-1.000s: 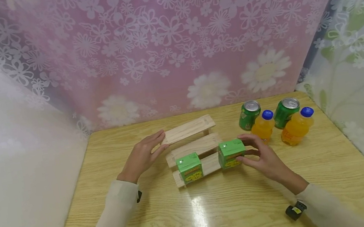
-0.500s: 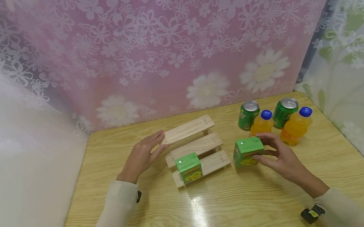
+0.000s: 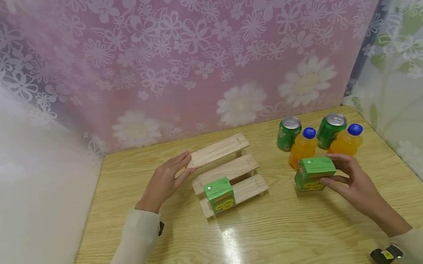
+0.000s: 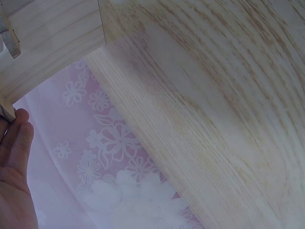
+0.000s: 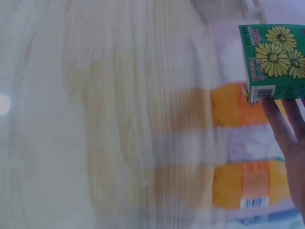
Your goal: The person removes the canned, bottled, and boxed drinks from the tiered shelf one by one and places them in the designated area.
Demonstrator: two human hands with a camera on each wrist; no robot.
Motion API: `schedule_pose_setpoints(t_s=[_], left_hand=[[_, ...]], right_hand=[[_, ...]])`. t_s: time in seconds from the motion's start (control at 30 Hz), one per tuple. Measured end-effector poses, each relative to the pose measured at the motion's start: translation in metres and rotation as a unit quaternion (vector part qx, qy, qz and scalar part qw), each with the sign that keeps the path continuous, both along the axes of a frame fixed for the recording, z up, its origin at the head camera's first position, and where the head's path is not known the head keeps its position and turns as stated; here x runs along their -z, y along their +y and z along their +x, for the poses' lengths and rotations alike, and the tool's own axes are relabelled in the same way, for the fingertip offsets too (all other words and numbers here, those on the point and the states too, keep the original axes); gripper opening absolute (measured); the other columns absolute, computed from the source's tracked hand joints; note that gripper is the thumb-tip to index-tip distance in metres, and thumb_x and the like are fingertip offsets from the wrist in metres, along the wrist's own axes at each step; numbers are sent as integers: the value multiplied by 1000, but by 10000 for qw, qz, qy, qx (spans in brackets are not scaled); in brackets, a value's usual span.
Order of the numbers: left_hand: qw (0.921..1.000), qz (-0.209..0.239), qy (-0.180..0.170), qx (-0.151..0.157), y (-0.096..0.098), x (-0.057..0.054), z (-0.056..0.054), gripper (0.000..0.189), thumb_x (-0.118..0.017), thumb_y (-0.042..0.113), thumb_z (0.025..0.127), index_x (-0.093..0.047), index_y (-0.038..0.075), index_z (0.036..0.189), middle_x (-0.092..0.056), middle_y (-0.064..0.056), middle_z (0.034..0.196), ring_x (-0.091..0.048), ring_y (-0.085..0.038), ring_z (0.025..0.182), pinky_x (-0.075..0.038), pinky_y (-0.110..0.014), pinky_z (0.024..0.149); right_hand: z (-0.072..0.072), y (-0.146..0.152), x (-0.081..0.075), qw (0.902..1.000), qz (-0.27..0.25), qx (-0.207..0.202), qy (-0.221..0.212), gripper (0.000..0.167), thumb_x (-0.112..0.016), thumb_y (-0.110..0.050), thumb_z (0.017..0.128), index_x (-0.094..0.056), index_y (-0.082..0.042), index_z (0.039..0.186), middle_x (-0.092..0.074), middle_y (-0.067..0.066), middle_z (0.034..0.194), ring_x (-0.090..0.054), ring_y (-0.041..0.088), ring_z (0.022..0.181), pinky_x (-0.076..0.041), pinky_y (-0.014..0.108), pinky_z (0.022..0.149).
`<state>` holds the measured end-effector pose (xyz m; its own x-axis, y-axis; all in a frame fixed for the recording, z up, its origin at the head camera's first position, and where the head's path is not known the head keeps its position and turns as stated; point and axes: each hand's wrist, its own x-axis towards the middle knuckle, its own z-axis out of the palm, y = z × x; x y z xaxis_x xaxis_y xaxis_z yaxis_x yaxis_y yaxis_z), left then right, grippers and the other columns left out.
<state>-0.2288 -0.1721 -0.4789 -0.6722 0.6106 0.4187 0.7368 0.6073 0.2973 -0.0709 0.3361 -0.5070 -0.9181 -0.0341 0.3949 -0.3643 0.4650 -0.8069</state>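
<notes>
In the head view my right hand [image 3: 357, 183] grips a green drink carton [image 3: 314, 175] by its right end, just in front of the orange drink bottles. Yellow flowers and a barcode show on the carton [image 5: 276, 62] in the right wrist view. My left hand [image 3: 164, 180] holds the left end of the top step of a three-step wooden rack [image 3: 220, 149]. The fingertips of that hand [image 4: 16, 162] meet the wood's edge at the far left of the left wrist view. A second green carton [image 3: 219, 195] stands upright on the left part of the lowest step.
Two orange drink bottles with blue caps, the left bottle [image 3: 303, 148] and the right bottle [image 3: 347, 142], stand on the table [image 3: 164, 256] to the right. Behind them are two green cans, a left can [image 3: 289, 135] and a right can [image 3: 331, 132]. A floral curtain [image 3: 201, 61] hangs behind.
My right hand has carried one carton off the right part of the lowest step and farther right, toward the bottles. The left hand and the rack have stayed in place.
</notes>
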Motion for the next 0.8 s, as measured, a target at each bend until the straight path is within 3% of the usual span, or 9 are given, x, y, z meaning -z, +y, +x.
schedule_pose_setpoints(t_s=[0.4, 0.8], left_hand=[[10000, -52, -23, -30, 1, -1, 1, 54, -78, 23, 103, -63, 2, 151, -60, -17, 159, -65, -38, 139, -57, -53, 115], [10000, -9, 53, -9, 0, 2, -1, 54, -78, 21, 103, -64, 2, 151, -60, -17, 158, -66, -38, 139, -57, -54, 114]], right_hand=[[12, 44, 8, 9986, -423, 225, 204, 80, -62, 32, 91, -32, 6, 161, -52, -12, 151, -58, -4, 131, -56, 5, 95], [16, 82, 13, 9972, -209, 700, 167, 78, -61, 28, 95, -33, 3, 163, -54, -18, 145, -57, -7, 126, -54, 2, 91]])
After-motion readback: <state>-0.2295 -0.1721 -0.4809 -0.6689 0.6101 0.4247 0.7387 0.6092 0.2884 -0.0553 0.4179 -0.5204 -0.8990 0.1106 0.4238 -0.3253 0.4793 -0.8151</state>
